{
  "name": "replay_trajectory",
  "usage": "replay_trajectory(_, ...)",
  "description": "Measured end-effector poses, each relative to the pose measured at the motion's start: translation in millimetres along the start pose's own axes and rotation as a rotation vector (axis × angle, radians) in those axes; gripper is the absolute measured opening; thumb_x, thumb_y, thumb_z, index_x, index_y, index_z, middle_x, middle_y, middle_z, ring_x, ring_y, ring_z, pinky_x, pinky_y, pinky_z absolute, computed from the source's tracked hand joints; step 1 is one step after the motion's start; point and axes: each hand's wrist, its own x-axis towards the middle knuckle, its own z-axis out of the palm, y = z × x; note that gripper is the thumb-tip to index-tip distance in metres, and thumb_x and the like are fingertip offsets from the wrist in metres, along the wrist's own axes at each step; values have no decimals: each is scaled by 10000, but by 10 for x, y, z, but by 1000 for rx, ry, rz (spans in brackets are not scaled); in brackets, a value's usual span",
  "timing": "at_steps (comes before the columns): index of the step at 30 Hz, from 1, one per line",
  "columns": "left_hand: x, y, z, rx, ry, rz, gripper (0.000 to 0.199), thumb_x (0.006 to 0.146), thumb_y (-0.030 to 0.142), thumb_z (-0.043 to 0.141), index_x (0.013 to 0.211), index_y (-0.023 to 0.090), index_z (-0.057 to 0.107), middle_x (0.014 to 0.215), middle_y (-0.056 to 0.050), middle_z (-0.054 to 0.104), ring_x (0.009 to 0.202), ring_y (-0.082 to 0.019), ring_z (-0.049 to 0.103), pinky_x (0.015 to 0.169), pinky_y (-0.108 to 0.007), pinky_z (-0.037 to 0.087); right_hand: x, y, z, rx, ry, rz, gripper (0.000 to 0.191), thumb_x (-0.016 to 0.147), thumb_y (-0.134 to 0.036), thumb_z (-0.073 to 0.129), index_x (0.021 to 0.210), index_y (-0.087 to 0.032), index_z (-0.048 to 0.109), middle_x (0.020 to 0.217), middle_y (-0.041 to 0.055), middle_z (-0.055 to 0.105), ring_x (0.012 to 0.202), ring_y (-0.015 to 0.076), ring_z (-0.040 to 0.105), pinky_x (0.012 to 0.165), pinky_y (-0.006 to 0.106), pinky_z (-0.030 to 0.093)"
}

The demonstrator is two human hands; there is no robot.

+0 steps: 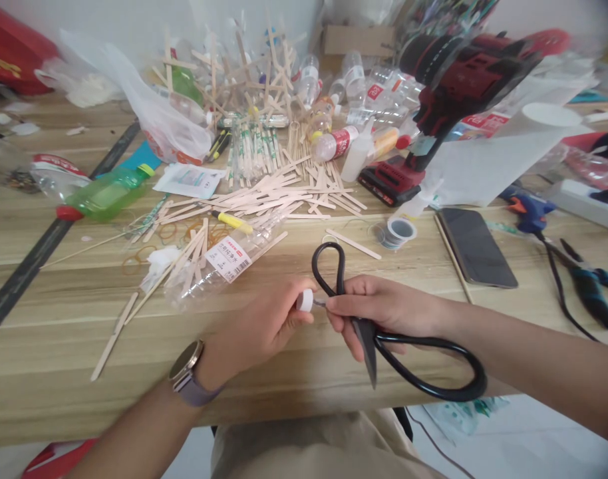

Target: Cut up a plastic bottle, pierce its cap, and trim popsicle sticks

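Observation:
My left hand (pixel 274 316), with a watch on its wrist, pinches a small white bottle cap (pixel 304 300) above the table's near part. Facing it, my right hand (pixel 378 309) is closed round black-handled scissors (pixel 366 346), whose blade points down toward the table's front edge. One scissor handle loop rises beyond the fingers, the other lies under the right wrist. A thin grey metal tip reaches from the right fingertips to the cap; what it belongs to is hidden. A clear plastic bottle (pixel 199 279) with a white label lies left of the hands.
Wooden sticks (pixel 264 196) lie heaped behind the hands. A red and black drill (pixel 434 106) stands at the back right, near a tape roll (pixel 398 233) and a phone (pixel 476 246). Pliers (pixel 593 286) lie far right, a green bottle (pixel 107 193) at left.

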Motion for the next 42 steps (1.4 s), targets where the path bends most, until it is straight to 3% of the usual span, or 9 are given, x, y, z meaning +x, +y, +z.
replay_trajectory(6,20,2,-10,-156,-80,-191,316,1015,370,253,889,197,486,766,7,519,702,-157,496,687,-286,418,-13,122,-14,-1144,509,-596,394,995,-243,348,713,-155,609,595,34,623,488,125,505,494,280,259)
replay_trajectory(9,25,6,-11,-169,-121,-279,370,1016,408,222,768,218,420,683,34,449,626,-143,442,624,-279,386,-12,145,-14,-1523,557,-779,398,968,-83,299,746,-137,624,579,34,599,471,133,475,509,310,231)
replay_trajectory(11,23,15,-9,-134,-98,-251,347,1015,399,247,814,209,456,718,25,482,655,-147,465,645,-281,395,-7,146,-3,-1345,542,-704,400,985,-147,327,712,-144,619,591,36,617,477,124,498,502,296,250)
replay_trajectory(15,9,38,-11,-76,-30,-93,296,1007,379,326,1130,178,505,948,-38,608,864,-188,561,793,-308,439,16,142,23,-368,246,-320,424,974,-414,421,684,-166,605,648,38,685,519,105,579,494,221,369)
replay_trajectory(20,-8,20,-2,-60,-35,40,338,1009,376,336,1236,175,484,1131,-89,625,998,-202,575,890,-325,432,73,202,21,272,-54,-56,476,821,-644,535,746,-174,540,532,-10,627,260,65,299,270,220,194)
replay_trajectory(25,-8,-13,35,-47,-8,-25,381,1007,428,305,1176,147,499,1020,-79,625,912,-189,579,820,-301,439,43,289,18,-371,272,-394,437,981,-434,441,706,-152,630,638,43,676,542,115,594,529,219,415)
replay_trajectory(31,-4,30,54,-5,-8,-168,401,990,497,320,939,179,558,784,-3,583,704,-156,533,659,-273,410,22,372,-20,-1416,651,-885,304,1020,-167,372,875,-118,634,719,52,686,567,148,594,549,286,363)
replay_trajectory(39,-28,91,42,-21,106,86,412,971,459,412,1215,160,555,927,-62,654,800,-165,579,747,-273,458,-89,268,79,-956,629,-863,302,1025,-280,430,866,-178,665,766,25,715,653,122,654,601,232,466)
replay_trajectory(42,-32,82,37,-46,101,176,395,988,413,394,1233,148,552,933,-79,649,827,-168,572,754,-275,462,-121,216,85,-673,449,-685,386,1013,-356,457,770,-176,697,735,33,710,687,119,662,628,203,481)
